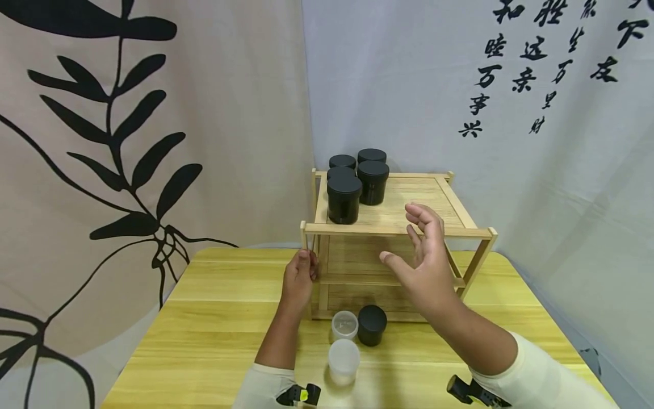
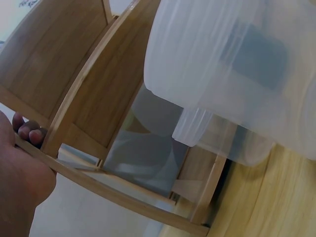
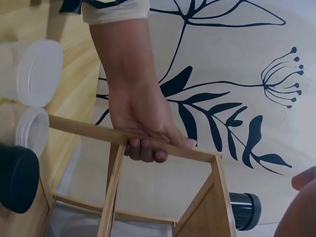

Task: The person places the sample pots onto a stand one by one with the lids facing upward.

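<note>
A light wooden rack point(image 1: 409, 227) with several shelves stands on the table. My left hand point(image 1: 298, 281) grips its front left post; the fingers point(image 3: 144, 150) wrap round that post in the right wrist view, and the left wrist view shows the hand point(image 2: 24, 177) on it too. My right hand point(image 1: 430, 267) is raised before the top shelf's front edge, thumb and fingers spread, holding nothing. Only a bit of it point(image 3: 303, 210) enters the right wrist view. Several black lidded jars, the nearest a black jar point(image 1: 344, 201), stand grouped on the left of the top shelf.
Before the rack, a black-lidded jar point(image 1: 372, 325), a clear jar point(image 1: 344, 325) and a frosted white-lidded jar point(image 1: 344, 360) stand close together on the wooden table point(image 1: 204, 335). Behind hangs a cloth backdrop point(image 1: 245, 113) with black plant drawings and writing.
</note>
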`<state>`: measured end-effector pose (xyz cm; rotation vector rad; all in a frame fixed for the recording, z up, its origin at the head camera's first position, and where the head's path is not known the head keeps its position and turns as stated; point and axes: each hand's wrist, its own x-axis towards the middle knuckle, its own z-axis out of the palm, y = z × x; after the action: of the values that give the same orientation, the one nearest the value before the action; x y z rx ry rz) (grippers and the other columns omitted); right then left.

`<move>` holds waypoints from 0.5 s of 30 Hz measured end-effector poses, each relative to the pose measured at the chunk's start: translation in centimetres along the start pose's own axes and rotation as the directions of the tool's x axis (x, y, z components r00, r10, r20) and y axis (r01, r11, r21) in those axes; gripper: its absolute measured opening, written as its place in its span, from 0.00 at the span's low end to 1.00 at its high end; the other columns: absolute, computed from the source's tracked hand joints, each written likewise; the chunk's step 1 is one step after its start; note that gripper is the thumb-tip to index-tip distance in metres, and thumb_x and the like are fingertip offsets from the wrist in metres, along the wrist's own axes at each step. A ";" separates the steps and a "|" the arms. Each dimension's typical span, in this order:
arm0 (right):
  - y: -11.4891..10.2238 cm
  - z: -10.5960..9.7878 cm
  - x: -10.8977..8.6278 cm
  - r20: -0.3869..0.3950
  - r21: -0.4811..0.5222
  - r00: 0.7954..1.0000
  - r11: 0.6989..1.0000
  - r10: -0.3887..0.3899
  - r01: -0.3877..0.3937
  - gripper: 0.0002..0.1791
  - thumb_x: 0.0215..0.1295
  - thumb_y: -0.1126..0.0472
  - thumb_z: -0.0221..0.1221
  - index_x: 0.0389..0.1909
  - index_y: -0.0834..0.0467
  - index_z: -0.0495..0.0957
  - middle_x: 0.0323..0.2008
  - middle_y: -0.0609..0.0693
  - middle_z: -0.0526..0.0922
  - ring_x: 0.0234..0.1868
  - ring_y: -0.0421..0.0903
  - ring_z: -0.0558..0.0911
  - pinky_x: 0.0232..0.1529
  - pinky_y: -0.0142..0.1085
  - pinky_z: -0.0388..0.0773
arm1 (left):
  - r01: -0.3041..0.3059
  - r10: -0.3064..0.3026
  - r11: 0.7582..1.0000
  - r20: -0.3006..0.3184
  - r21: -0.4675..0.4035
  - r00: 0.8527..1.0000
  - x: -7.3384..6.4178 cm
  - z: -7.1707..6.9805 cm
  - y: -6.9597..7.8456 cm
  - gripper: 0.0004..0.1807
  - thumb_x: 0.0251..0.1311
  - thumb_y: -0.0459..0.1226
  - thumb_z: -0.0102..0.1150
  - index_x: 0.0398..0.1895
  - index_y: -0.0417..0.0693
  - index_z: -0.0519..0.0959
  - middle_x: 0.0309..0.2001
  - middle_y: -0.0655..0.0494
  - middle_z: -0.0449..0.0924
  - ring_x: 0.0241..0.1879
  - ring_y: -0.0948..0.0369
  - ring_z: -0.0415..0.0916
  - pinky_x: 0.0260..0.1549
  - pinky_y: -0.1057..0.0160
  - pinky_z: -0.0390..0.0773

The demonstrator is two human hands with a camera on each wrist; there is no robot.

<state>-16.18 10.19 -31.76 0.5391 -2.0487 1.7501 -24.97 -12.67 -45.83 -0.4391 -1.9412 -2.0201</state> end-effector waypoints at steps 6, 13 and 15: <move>0.1 -0.3 -1.1 0.004 0.064 0.998 0.996 -0.059 0.058 0.46 0.64 0.83 0.60 0.82 0.67 0.52 0.82 0.46 0.51 0.82 0.55 0.54 0.83 0.28 0.55 | 0.002 -0.002 1.000 -0.009 -0.018 1.000 0.0 0.2 -0.1 0.38 0.83 0.62 0.28 0.38 0.33 0.67 0.28 0.54 0.59 0.29 0.63 0.58 0.33 0.67 0.63; 0.0 -0.8 -1.5 -0.049 0.156 0.995 0.983 -0.093 0.099 0.47 0.62 0.87 0.58 0.81 0.64 0.55 0.81 0.49 0.55 0.80 0.49 0.57 0.83 0.31 0.56 | -0.009 0.008 1.000 -0.016 -0.021 1.000 0.1 0.3 0.0 0.40 0.81 0.63 0.29 0.38 0.32 0.67 0.28 0.55 0.59 0.28 0.64 0.58 0.33 0.67 0.62; -0.1 -0.9 -1.6 -0.057 0.178 0.995 0.980 -0.083 0.092 0.47 0.62 0.88 0.58 0.80 0.63 0.56 0.81 0.49 0.55 0.80 0.50 0.57 0.84 0.33 0.56 | -0.009 0.008 1.000 -0.019 -0.026 1.000 0.0 0.3 0.0 0.40 0.81 0.64 0.29 0.38 0.31 0.66 0.28 0.55 0.59 0.28 0.64 0.58 0.33 0.67 0.62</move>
<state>-14.73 11.09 -32.43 0.6241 -1.8155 1.8879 -24.98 -12.40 -45.79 -0.4326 -1.9011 -2.0391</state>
